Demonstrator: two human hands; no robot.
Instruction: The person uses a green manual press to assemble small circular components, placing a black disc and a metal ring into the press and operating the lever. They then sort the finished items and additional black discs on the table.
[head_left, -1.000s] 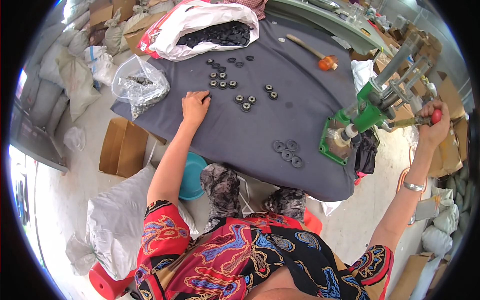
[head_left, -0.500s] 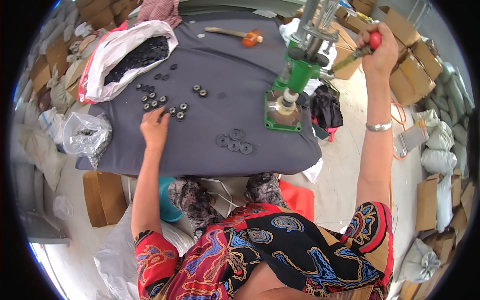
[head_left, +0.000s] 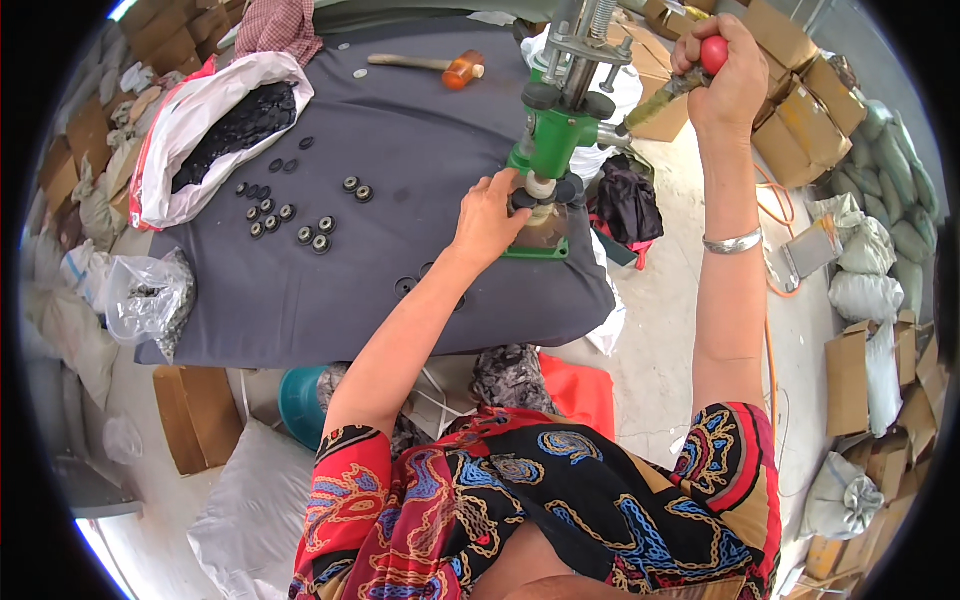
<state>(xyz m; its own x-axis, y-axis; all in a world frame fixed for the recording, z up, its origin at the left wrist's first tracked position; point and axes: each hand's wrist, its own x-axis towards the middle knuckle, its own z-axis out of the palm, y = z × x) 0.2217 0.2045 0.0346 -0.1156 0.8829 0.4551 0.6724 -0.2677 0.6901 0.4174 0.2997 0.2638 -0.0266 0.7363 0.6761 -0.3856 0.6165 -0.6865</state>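
Observation:
My right hand point(head_left: 727, 85) is closed around the lever of a green hand press point(head_left: 553, 140), with the lever's red ball knob point(head_left: 714, 55) showing between the fingers. Beside the press's pale ram tip point(head_left: 541, 187), just above its base point(head_left: 536, 250), my left hand point(head_left: 486, 222) pinches a small black wheel point(head_left: 522, 199). Part of that wheel is hidden by the fingers. Several black wheels with metal centres point(head_left: 320, 244) sit in clusters left of my left arm. More flat black discs point(head_left: 405, 287) lie near the table's front, partly covered by my left forearm.
Dark cloth covers the table point(head_left: 400, 130). A white sack of black parts point(head_left: 235, 125) lies at the far left, a clear bag of small parts point(head_left: 152, 298) at the left edge. A mallet point(head_left: 462, 70) rests at the back. Cardboard boxes point(head_left: 810, 130) stand right.
My left hand has moved right from the wheel clusters to the press and now shows a black wheel in its fingers. My right hand stays on the lever. The whole view has shifted slightly.

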